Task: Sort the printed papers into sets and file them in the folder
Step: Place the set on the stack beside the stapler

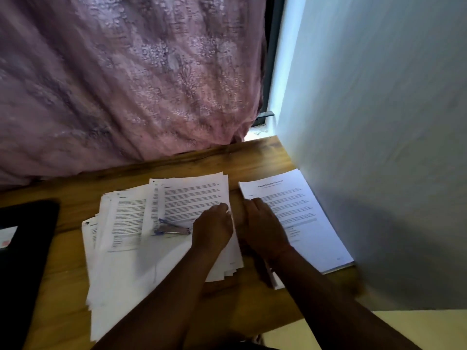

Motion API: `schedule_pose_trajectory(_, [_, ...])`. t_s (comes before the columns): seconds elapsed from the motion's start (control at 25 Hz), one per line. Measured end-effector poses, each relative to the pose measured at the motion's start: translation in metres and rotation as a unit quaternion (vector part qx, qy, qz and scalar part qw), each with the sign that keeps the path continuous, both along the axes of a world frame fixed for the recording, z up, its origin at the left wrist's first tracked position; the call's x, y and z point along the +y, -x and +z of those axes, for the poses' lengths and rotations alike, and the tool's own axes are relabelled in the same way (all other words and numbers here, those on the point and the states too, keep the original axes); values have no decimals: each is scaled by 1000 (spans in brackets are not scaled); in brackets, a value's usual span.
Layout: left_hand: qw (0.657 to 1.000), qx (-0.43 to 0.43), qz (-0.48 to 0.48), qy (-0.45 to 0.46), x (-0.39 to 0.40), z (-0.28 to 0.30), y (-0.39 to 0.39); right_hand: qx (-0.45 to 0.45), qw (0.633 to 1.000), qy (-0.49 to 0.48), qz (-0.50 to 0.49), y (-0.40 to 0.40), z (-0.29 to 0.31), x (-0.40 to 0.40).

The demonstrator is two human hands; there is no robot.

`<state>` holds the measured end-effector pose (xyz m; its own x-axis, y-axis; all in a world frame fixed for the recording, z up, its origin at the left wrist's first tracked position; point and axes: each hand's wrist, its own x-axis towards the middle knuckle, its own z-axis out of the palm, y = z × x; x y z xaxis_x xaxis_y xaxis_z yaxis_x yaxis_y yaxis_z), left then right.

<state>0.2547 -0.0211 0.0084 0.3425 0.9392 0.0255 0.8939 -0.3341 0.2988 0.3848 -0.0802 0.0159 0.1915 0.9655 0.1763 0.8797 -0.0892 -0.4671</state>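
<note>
Sorting is the step in hand, it seems: the printed papers lie on the desk (75, 198) in two groups, a loose spread pile (131, 236) at the left and a neat stack (298, 208) at the right beside the wall. The left hand (213, 228) rests on the right edge of the loose pile, fingers bent down on the sheet; whether it pinches a page cannot be told. The right hand (262, 223) lies on the neat stack, fingers relaxed, holding nothing. A stapler (171, 228) lies on the loose pile. The dark folder (27, 236) waits at the far left. The next move probably calls for lifting one sheet cleanly across.
</note>
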Motion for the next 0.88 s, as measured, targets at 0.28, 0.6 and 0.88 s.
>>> schedule_pose_trajectory(0.28, [997, 8, 11, -81, 16, -11, 152, 29, 981, 179, -74, 81, -40, 45])
schedule_pose_trajectory(0.6, [999, 25, 3, 33, 14, -36, 263, 28, 981, 190, -3, 140, -38, 61])
schedule_pose_trajectory(0.88, [999, 39, 20, 25, 14, -49, 291, -105, 976, 52, 185, 224, -17, 66])
